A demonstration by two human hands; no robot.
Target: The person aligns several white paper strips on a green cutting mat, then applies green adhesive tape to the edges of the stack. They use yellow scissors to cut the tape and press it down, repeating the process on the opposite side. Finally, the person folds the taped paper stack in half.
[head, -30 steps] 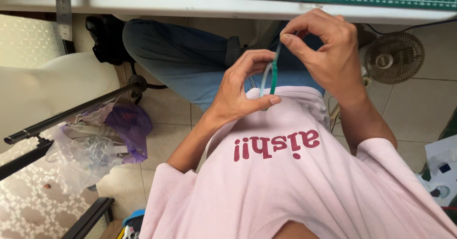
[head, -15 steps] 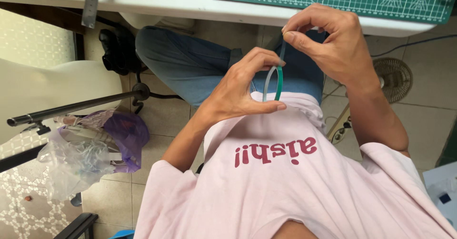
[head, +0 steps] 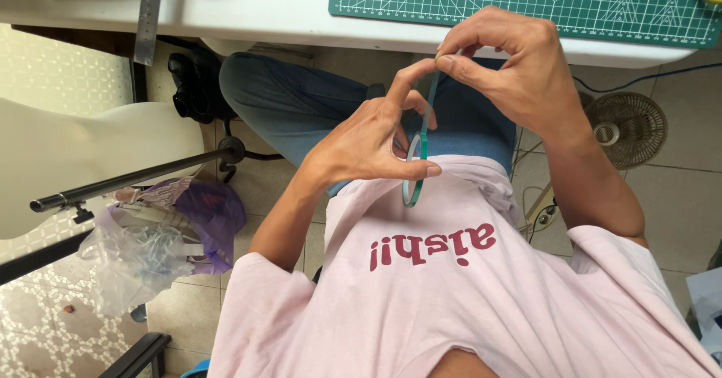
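- Both hands now sit lower in the head view than half a second ago, and more of the white table (head: 248, 6) and its green cutting mat (head: 526, 6) shows along the top edge.
- Left hand (head: 368, 141) grips a small green tape roll (head: 414, 169) over the lap, thumb and fingers closed on its rim, the index finger raised and apart.
- Right hand (head: 519, 66) pinches the free green strip (head: 432, 96) pulled up from the roll, thumb and forefinger pressed together on its end, just below the table edge.
- Tape roll hangs edge-on in front of the pink shirt (head: 466, 295), so its face cannot be seen; the left fingers cover part of it.
- One metal ruler (head: 149, 17) lies on the table at left.
- One small fan (head: 626, 128) stands on the tiled floor at right, partly behind the right forearm.
- Two plastic bags, one clear (head: 135, 261) and one purple (head: 214, 216), slump on the floor at left beneath one dark metal bar (head: 135, 179).
- One pale dress form (head: 68, 160) stands beside them.
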